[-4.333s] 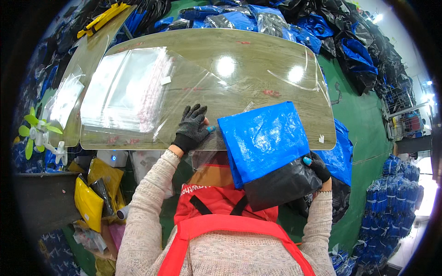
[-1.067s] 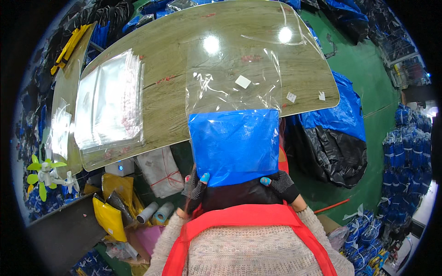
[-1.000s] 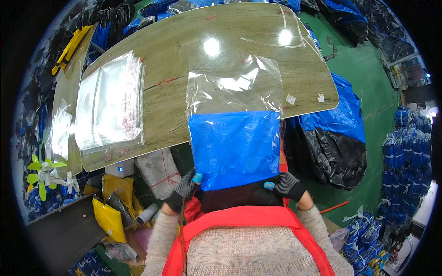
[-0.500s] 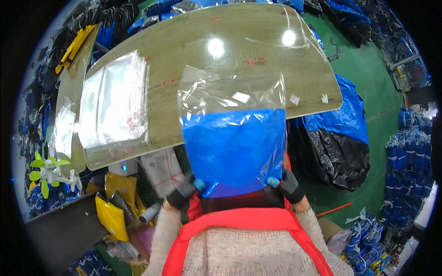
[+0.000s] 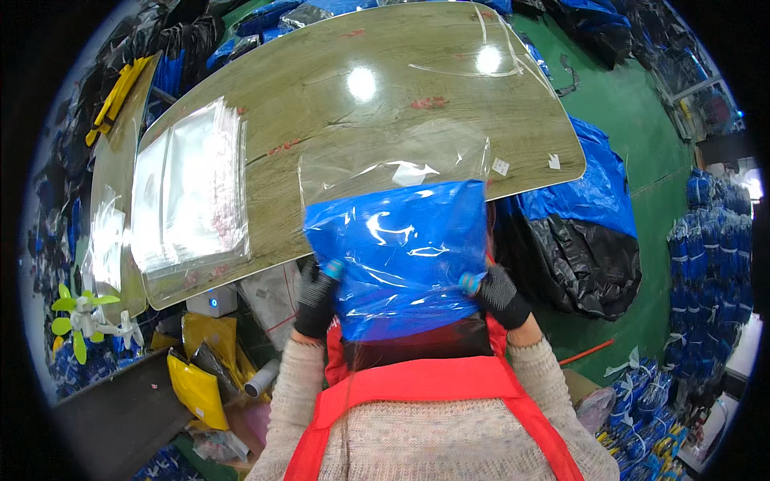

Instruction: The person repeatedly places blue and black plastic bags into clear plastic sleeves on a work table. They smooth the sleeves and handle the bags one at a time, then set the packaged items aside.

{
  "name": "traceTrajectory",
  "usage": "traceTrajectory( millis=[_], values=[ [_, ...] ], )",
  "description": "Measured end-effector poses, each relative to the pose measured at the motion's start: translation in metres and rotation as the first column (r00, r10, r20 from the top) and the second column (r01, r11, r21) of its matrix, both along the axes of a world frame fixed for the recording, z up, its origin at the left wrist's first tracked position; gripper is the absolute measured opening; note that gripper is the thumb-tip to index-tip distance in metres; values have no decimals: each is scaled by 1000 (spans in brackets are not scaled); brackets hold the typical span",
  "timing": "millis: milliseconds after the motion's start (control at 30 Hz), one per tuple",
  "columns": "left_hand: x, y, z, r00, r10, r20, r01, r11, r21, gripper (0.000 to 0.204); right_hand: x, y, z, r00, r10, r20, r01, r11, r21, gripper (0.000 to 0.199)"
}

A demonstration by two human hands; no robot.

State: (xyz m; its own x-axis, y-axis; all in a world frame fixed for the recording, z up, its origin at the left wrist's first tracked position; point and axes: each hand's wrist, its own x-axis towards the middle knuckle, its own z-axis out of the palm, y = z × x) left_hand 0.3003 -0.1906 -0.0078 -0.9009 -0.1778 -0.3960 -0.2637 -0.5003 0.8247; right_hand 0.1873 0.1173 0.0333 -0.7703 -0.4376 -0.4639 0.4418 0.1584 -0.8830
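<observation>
In front of me is a clear plastic bag (image 5: 353, 165) with a folded blue sheet (image 5: 393, 248) inside it. The bag's clear upper part lies over the table's near edge, and its lower part rests toward my lap. My left hand (image 5: 318, 295), in a black glove with bare teal-tipped fingers, grips the left side of the bag. My right hand (image 5: 499, 293), gloved the same way, pinches the right side near the lower corner. Fingers of both hands are closed on the bag; the ones behind it are hidden.
A wood-patterned table (image 5: 321, 104) spreads ahead, with a stack of clear bags (image 5: 192, 184) at its left. A large blue and black sack (image 5: 581, 240) stands right of it. Yellow packages (image 5: 196, 389) and a small green fan (image 5: 80, 321) are at lower left, bundled blue packs (image 5: 710, 264) at right.
Both hands have moved up along the sides of the bag, the left one more. The blue sheet's surface shows new creases and shine. My view has shifted slightly.
</observation>
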Motion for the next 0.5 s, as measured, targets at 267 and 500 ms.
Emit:
traceTrajectory(
  millis=[267,500],
  values=[
    [-13,4,-3,996,-20,87,0,975,223,49,-7,2,-4,990,-19,-142,37,991,125,54],
    [-10,-9,-6,998,-49,50,47,998,34,68,-6,-7,-26,999,-50,-7,47,979,-196,53]
  ],
)
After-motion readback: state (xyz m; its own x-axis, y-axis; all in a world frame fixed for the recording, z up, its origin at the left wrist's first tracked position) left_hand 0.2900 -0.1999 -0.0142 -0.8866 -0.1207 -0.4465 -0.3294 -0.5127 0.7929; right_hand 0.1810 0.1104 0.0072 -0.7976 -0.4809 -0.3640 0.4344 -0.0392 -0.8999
